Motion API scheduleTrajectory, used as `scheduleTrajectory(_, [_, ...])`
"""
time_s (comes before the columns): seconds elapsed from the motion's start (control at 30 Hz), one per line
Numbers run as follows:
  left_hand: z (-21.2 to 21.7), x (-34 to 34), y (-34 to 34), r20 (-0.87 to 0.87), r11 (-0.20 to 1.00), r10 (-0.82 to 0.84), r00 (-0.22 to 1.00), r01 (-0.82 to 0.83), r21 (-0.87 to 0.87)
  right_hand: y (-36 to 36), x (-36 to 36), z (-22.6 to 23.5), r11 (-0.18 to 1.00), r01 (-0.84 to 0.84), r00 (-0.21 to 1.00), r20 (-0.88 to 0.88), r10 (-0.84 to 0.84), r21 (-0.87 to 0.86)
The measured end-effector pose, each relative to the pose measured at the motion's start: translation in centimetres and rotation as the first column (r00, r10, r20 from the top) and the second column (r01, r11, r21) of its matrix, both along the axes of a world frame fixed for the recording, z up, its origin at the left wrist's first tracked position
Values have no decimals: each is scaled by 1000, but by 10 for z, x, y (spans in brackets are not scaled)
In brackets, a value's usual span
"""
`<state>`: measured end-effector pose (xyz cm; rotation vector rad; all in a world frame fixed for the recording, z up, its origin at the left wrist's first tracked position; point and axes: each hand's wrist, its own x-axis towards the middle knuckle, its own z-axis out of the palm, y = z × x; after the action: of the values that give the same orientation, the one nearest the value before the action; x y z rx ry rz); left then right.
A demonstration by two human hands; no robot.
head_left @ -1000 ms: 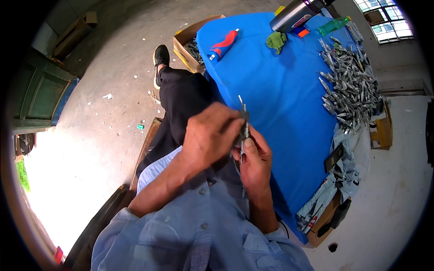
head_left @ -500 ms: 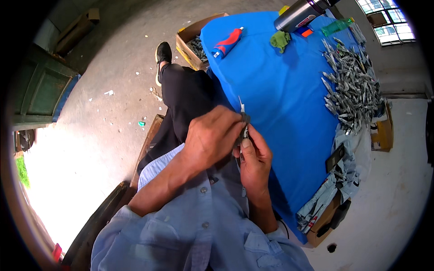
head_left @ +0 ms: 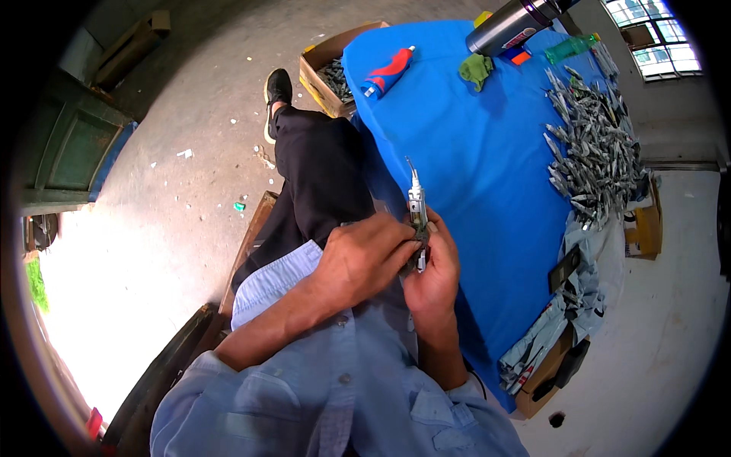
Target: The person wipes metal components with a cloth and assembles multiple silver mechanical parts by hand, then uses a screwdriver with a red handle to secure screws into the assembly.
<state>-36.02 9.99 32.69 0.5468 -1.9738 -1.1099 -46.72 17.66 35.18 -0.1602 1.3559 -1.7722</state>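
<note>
The fingers of your left hand (head_left: pixel 364 251) and right hand (head_left: pixel 435 266) pinched the slim device (head_left: pixel 416 206) between them, apparently to steady it, its thin tip (head_left: pixel 411 167) jutting beyond them, the table (head_left: pixel 495 198) to their right

Slim object (head_left: pixel 416 199) partly behind fingers (head_left: pixel 393 238)

White glare across left floor (head_left: pixel 156 228), bright window (head_left: pixel 659 42), fisheye-curved edges, black corners
</note>
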Motion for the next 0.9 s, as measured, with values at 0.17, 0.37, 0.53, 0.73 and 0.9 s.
scheduleTrajectory(0.17, [3, -5, -21, -3, 997, 61, 998, -61, -51, 12, -3, -10, 992, -92, 994, 54, 97, -83])
scheduleTrajectory(0.37, [3, -5, -36, -59, 994, 101, 993, -103, -32, 10, -7, -10, 991, -47, 986, 150, 66, -127])
scheduleTrajectory(0.53, [7, 10, -36, -20, 997, 77, 997, -77, 12, 12, -13, -18, 988, -27, 979, 197, 57, -151])
scheduleTrajectory(0.73, [-1, 3, -8, 17, 997, 23, 1000, -25, 78, 6, -6, -17, 987, -45, 989, 132, 65, -153])
scheduleTrajectory(0.9, [0, 6, -31, 4, 968, 141, 990, -138, 209, 22, -16, -25, 944, -161, 957, 186, 221, -289])
